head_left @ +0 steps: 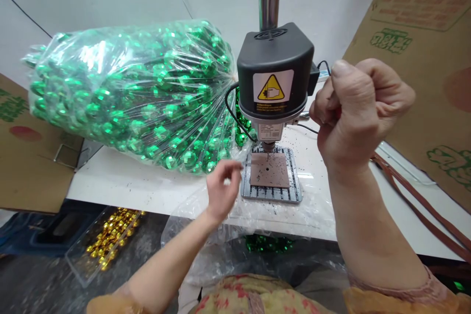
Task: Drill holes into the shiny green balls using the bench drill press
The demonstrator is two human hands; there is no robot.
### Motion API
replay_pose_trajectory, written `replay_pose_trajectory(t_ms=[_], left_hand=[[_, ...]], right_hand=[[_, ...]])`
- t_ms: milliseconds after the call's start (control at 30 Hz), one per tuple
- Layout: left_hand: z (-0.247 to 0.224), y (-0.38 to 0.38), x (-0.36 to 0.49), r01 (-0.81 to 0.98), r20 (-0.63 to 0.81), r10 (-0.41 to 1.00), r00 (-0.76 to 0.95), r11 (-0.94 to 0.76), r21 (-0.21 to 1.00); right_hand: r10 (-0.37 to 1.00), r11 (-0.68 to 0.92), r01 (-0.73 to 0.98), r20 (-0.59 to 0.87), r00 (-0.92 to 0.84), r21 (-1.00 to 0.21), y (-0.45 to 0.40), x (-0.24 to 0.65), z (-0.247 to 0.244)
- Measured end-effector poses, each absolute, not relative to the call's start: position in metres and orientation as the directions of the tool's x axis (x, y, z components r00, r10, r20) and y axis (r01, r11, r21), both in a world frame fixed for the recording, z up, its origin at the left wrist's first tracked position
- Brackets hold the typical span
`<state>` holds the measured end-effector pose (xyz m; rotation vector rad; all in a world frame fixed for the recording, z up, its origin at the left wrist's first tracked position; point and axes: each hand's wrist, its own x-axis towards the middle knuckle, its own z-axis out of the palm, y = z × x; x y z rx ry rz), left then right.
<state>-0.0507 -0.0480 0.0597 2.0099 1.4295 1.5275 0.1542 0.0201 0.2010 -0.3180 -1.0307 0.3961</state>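
Note:
A small bench drill press [274, 73] with a black motor housing stands in front of me, its bit over a brown square board [270, 176] on the slotted metal base [294, 196]. My right hand [355, 103] is closed in a fist on the press's right side, where a metal handle [303, 117] runs in behind it. Most of that handle is hidden by the fist. My left hand [223, 189] is just left of the base, thumb and fingers curled together. Whatever they may hold is too small to make out. Dark crumbs lie scattered over board and base.
A clear plastic bag [132, 103] of shiny green balls fills the table's left side. Cardboard boxes [415, 59] flank both sides. A brown strap [415, 201] lies at right. Below the table edge are a clear bin of gold beads [114, 235] and some green ones [268, 243].

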Motion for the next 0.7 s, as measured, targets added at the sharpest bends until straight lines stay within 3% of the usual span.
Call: replay_pose_trajectory(t_ms=[67,167,233,300,400,500,600,700], left_hand=[[0.067,0.006,-0.054,0.681,0.573,0.820,-0.003,-0.418,0.602],[0.058,0.073,-0.056,0.864,0.402,0.895,0.194,-0.350,0.363],[0.048,0.098,-0.057,0.907,0.271,0.922,0.278,-0.345,0.243],[0.042,0.108,-0.057,0.911,0.216,0.925,0.314,-0.357,0.205],[0.039,0.100,-0.061,0.868,0.316,0.917,0.245,-0.353,0.350],[0.042,0.073,-0.066,0.685,0.420,0.908,0.016,-0.316,0.657],[0.044,0.038,-0.067,0.305,0.300,0.949,-0.100,-0.257,0.917],[0.045,0.008,-0.062,-0.047,0.094,0.995,-0.022,-0.095,0.994]], right_hand=[[0.468,0.881,-0.172,0.761,0.450,-0.440,0.019,0.154,0.201],[0.486,0.870,-0.155,0.758,0.435,-0.469,0.016,0.154,0.202],[0.494,0.864,-0.144,0.759,0.424,-0.482,0.015,0.153,0.203],[0.489,0.868,-0.143,0.766,0.418,-0.476,0.014,0.153,0.203],[0.480,0.873,-0.142,0.771,0.418,-0.466,0.014,0.154,0.203],[0.489,0.867,-0.140,0.769,0.412,-0.477,0.013,0.154,0.203],[0.488,0.869,-0.148,0.768,0.414,-0.472,0.012,0.153,0.203],[0.490,0.868,-0.163,0.758,0.432,-0.469,0.011,0.152,0.204]])
